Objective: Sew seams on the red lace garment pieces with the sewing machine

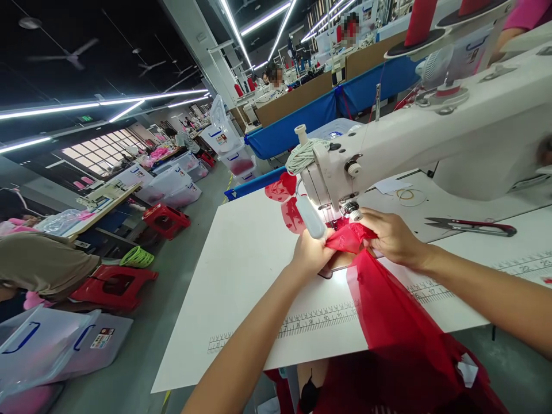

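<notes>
Sheer red fabric (383,299) stretches from the needle area of a white sewing machine (401,126) down over the table's front edge to my lap. My left hand (311,253) grips the fabric just left of the presser foot, fingers closed and partly hidden behind a pale, rounded attachment (311,217). On the other side, my right hand (390,236) pinches the gathered red fabric close to the needle. Between both hands a short span of it lies under the machine head. Beyond the needle, red pieces (293,214) rest on the white tabletop (241,259).
Thread snips (472,226) lie right of my right hand. A printed ruler (319,322) runs along the table's front. Red thread cones (420,23) stand above the machine. Left of the aisle are red stools (166,219), plastic bins (47,339) and a bent-over person (43,261).
</notes>
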### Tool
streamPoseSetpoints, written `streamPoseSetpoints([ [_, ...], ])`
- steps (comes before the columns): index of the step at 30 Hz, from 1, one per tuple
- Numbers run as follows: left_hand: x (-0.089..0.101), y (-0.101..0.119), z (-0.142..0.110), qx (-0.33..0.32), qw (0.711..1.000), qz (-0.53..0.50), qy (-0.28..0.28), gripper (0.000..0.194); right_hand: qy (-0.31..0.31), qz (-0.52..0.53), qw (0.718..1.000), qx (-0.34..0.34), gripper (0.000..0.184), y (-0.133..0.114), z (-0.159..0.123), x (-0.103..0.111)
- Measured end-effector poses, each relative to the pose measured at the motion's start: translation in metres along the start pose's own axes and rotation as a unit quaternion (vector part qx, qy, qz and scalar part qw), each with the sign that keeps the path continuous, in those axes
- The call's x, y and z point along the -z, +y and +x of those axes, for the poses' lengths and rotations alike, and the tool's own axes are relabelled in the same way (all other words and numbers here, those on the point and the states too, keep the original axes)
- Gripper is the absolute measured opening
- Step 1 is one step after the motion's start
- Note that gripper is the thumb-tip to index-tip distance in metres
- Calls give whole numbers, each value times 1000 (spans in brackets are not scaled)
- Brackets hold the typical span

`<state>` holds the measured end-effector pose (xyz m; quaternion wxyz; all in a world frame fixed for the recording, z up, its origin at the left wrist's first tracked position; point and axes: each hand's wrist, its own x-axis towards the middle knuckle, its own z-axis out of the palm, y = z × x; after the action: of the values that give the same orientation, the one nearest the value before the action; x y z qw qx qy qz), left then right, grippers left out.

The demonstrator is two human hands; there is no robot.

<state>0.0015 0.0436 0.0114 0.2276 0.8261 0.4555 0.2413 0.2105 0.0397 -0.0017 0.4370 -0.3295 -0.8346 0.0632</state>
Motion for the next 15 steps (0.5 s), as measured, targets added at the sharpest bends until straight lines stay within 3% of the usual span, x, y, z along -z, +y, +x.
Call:
streamPoseSetpoints([
  [4,-4,-4,-11,-102,986,123,40,14,-45,16,997,56,9,1,1,6],
  [8,-9,-6,-18,-187,953,225,76,15,-120,-25,987,105,27,-1,0,13],
  [15,-10,0,-22,-248,909,317,109,32,-142,-73,974,162,30,2,-10,4],
])
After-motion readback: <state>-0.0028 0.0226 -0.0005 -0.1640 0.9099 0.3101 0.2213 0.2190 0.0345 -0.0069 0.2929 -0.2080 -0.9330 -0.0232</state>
